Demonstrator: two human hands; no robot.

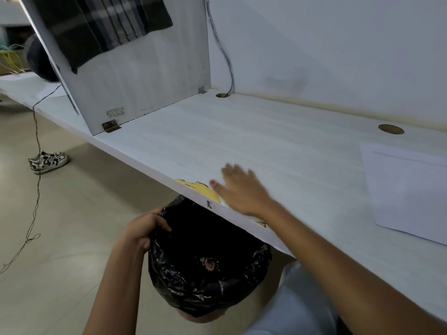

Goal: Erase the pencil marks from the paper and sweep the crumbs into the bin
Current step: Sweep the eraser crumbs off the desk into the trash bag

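A bin (208,269) lined with a black plastic bag sits just under the front edge of the white desk (278,146). My left hand (142,228) grips the bag's rim at the bin's left side. My right hand (239,187) lies flat on the desk near its front edge, fingers straight and blurred, right above the bin. A white sheet of paper (408,189) lies on the desk at the right, apart from both hands. No crumbs can be made out on the desk.
The desk's front edge is chipped, showing yellow board (200,188). A white divider panel (135,76) stands at the left with a dark striped cloth (101,25) over it. Two cable holes (391,129) are in the desk; a cable and a shoe (48,162) lie on the floor.
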